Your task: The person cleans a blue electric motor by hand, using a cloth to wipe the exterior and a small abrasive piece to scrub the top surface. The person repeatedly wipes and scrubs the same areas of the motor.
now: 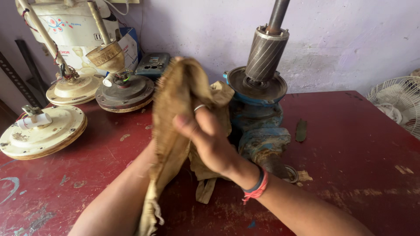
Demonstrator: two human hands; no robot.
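Note:
My right hand (pixel 210 142) grips a dirty tan burlap cloth (pixel 175 100) held up over the red table; a ring is on one finger and red and blue bands circle the wrist. My left hand is hidden behind the cloth; only its forearm (pixel 118 201) shows, reaching up into the fabric. Just right of the cloth stands a blue, rusty pump motor body (pixel 260 131) with a grooved rotor and shaft (pixel 266 52) sticking upright out of its top.
Three ceiling-fan motors lie at the left: a cream one (pixel 41 131), another cream one (pixel 72 87) and a dark one (pixel 124 91) with a brass cup. A switch box (pixel 153 63) leans on the wall. A white fan guard (pixel 400 102) stands at the right edge. A dark flat piece (pixel 301 130) lies on the table (pixel 358 153).

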